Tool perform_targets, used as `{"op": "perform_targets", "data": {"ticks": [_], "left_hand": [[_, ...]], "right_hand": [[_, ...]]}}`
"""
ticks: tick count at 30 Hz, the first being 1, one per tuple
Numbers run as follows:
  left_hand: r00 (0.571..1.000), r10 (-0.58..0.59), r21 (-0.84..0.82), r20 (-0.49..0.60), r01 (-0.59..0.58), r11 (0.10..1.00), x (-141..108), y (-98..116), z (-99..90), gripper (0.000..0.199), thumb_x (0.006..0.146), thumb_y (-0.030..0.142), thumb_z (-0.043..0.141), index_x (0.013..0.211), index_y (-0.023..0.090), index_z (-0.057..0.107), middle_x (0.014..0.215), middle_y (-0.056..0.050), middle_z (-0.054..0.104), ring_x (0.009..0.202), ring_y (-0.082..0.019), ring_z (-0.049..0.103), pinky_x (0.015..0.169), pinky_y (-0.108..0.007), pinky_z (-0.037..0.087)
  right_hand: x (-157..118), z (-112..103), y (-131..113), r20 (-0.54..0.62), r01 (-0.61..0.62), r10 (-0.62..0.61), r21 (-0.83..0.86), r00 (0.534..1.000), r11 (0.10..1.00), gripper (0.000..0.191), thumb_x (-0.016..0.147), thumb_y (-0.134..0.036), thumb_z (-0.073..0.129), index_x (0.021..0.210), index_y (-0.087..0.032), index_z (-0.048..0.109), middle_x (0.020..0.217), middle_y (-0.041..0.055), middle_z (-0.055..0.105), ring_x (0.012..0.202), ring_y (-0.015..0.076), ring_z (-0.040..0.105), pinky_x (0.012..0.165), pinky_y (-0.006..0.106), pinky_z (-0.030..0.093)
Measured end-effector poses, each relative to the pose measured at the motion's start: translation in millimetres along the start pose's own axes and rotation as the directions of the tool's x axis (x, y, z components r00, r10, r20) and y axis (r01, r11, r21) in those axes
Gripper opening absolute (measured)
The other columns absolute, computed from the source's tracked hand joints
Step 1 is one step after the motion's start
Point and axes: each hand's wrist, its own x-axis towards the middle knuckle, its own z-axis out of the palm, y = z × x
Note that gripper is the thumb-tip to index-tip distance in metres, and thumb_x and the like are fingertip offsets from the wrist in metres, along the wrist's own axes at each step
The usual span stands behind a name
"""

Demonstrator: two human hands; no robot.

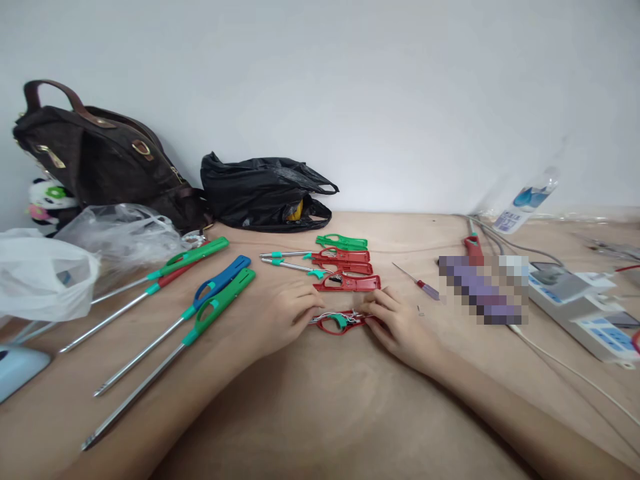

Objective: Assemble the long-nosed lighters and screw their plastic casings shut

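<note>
Between my hands lies an opened red lighter casing (327, 329) with a teal trigger (341, 321) and thin pale wires (327, 316) running along it. My left hand (295, 310) closes its fingertips at the left end, by the wires. At the right end, the fingers of my right hand (395, 325) pinch the casing and partly cover it. Just beyond, opened red lighter halves (350, 284) lie in a row, some with metal tubes (287, 255). Behind them is a green casing half (345, 241). A small screwdriver (425, 288) rests right of the row.
Several long-nosed lighters (220, 293) lie at the left, near a white plastic bag (45, 273). A dark backpack (110, 153) and a black bag (265, 190) stand behind. On the right are a power strip (590, 320), cables and a tilted bottle (527, 200).
</note>
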Motion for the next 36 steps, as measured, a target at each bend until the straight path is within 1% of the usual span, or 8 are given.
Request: {"op": "perform_targets", "data": {"ticks": [3, 6, 10, 13, 21, 27, 31, 36], "left_hand": [[0.997, -0.008, -0.045, 0.082, 0.012, 0.999, -0.9, -0.2, 9.3, 0.019, 0.093, 0.014, 0.049, 0.091, 0.017, 0.067, 0.092, -0.005, 0.067, 0.086, -0.019, 0.062, 0.075, -0.030, 0.050], [0.996, 0.001, -0.048, 0.085, 0.003, 0.999, -1.9, -0.5, 14.7, 0.016, 0.092, 0.015, 0.051, 0.092, 0.017, 0.067, 0.093, -0.005, 0.066, 0.087, -0.020, 0.060, 0.076, -0.031, 0.048], [0.987, 0.032, -0.028, 0.157, -0.028, 0.999, -1.5, -0.6, 13.3, 0.012, 0.090, 0.020, 0.057, 0.099, 0.020, 0.066, 0.097, -0.005, 0.065, 0.088, -0.020, 0.059, 0.076, -0.031, 0.046], [0.981, 0.065, -0.002, 0.183, -0.066, 0.998, -0.1, -0.9, 13.2, 0.008, 0.090, 0.022, 0.059, 0.092, 0.018, 0.066, 0.095, -0.005, 0.064, 0.087, -0.020, 0.058, 0.074, -0.030, 0.045], [0.966, 0.101, 0.103, 0.238, -0.129, 0.986, 2.4, 1.6, 15.6, 0.009, 0.090, 0.021, 0.060, 0.087, 0.014, 0.064, 0.094, -0.007, 0.062, 0.086, -0.020, 0.056, 0.075, -0.030, 0.045], [0.957, -0.036, -0.083, 0.288, 0.062, 0.995, 1.9, -3.6, 6.0, 0.011, 0.088, 0.019, 0.062, 0.096, 0.021, 0.069, 0.101, -0.005, 0.064, 0.094, -0.022, 0.057, 0.082, -0.033, 0.046], [0.959, -0.114, -0.238, 0.260, 0.178, 0.955, 0.3, -10.3, 0.2, 0.020, 0.086, 0.021, 0.063, 0.106, 0.022, 0.067, 0.108, -0.005, 0.064, 0.101, -0.021, 0.058, 0.088, -0.034, 0.046], [0.949, -0.185, -0.210, 0.256, 0.241, 0.948, -0.8, -11.6, -3.1, 0.006, 0.084, 0.018, 0.058, 0.082, 0.018, 0.063, 0.084, -0.002, 0.065, 0.081, -0.018, 0.060, 0.073, -0.029, 0.045]], "right_hand": [[0.2, 1.6, 0.1, 0.008, -0.001, 0.001, -0.016, 1.000, 1.000, 0.022, 0.089, -0.011, 0.050, 0.105, -0.020, 0.061, 0.100, 0.0088, 0.062, 0.092, 0.0243, 0.055, 0.080, 0.041, 0.051], [-0.3, 1.8, -0.4, 0.025, 0.006, -0.005, -0.034, 1.000, 0.999, 0.021, 0.090, -0.012, 0.048, 0.105, -0.019, 0.060, 0.100, 0.0092, 0.061, 0.092, 0.0249, 0.054, 0.080, 0.042, 0.050], [-1.5, -0.1, -2.1, 0.034, 0.033, -0.031, -0.073, 0.999, 0.997, 0.015, 0.092, -0.023, 0.053, 0.103, -0.018, 0.061, 0.100, 0.0108, 0.061, 0.094, 0.0266, 0.054, 0.080, 0.044, 0.049], [-2.2, -0.3, -2.5, 0.020, 0.057, -0.055, -0.105, 0.998, 0.993, 0.015, 0.091, -0.028, 0.055, 0.101, -0.017, 0.062, 0.101, 0.0118, 0.061, 0.094, 0.0270, 0.054, 0.080, 0.044, 0.049], [-2.1, 4.3, -1.0, -0.016, 0.079, -0.082, -0.145, 0.996, 0.986, 0.012, 0.092, -0.017, 0.053, 0.097, -0.016, 0.064, 0.096, 0.0102, 0.061, 0.089, 0.0236, 0.054, 0.076, 0.038, 0.048], [-2.2, 4.9, -0.1, -0.028, 0.088, -0.095, -0.202, 0.995, 0.975, 0.015, 0.092, -0.019, 0.055, 0.101, -0.018, 0.066, 0.095, 0.0088, 0.062, 0.088, 0.0234, 0.055, 0.076, 0.037, 0.048], [-2.4, 3.4, -0.9, -0.035, 0.098, -0.110, -0.240, 0.993, 0.966, 0.016, 0.092, -0.019, 0.055, 0.100, -0.018, 0.068, 0.093, 0.0087, 0.063, 0.089, 0.0232, 0.056, 0.076, 0.037, 0.047], [-3.0, 2.0, -1.6, -0.022, 0.099, -0.109, -0.273, 0.994, 0.957, 0.015, 0.092, -0.019, 0.056, 0.101, -0.017, 0.068, 0.094, 0.0083, 0.064, 0.086, 0.0235, 0.056, 0.076, 0.038, 0.046]]}}
